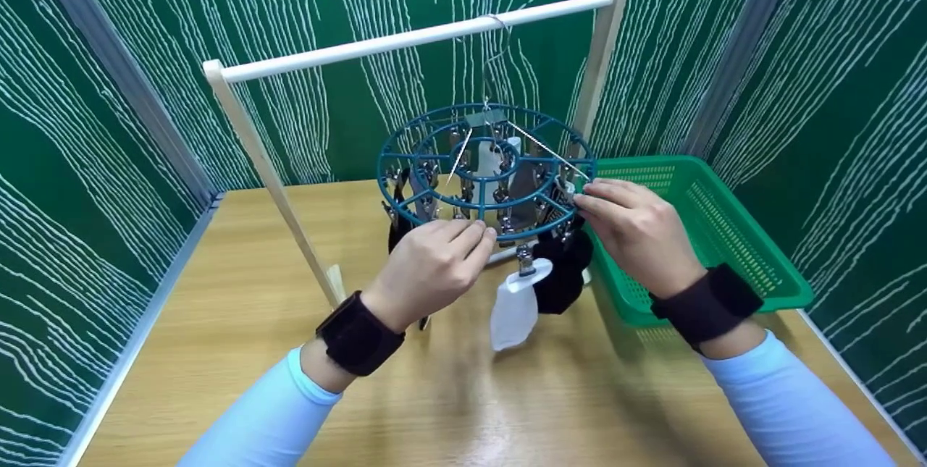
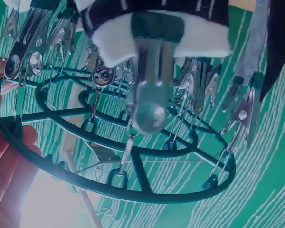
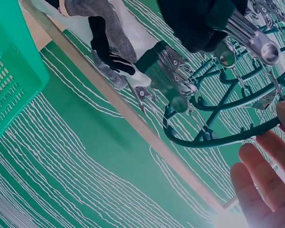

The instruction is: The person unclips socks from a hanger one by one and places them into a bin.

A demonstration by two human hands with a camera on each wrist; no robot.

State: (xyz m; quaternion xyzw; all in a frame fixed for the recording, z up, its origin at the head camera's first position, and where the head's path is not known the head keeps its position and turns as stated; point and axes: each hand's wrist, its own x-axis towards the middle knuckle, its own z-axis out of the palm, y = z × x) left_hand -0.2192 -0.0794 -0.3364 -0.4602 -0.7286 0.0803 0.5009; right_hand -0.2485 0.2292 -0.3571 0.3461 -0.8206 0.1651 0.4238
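A round teal drying hanger (image 1: 427, 204) with metal clips hangs by a wire hook from a white bar. My left hand (image 1: 438, 264) pinches its near rim; in the left wrist view the fingers (image 2: 14, 175) lie around the ring. At the right side of the rim, my right hand (image 1: 637, 228) grips the ring between thumb and fingers (image 3: 268, 164). A white sock (image 1: 516, 311) dangles from a clip (image 1: 526, 261) between the hands. Black socks (image 1: 561, 275) hang behind it. In the right wrist view a grey sock (image 3: 116, 38) hangs farther round.
The white bar (image 1: 405, 40) rests on two wooden posts (image 1: 268, 177) standing on the wooden table (image 1: 239, 351). A green perforated basket (image 1: 753, 242) sits at the right, behind the right hand. Green walls (image 1: 847, 127) with white lines enclose the table.
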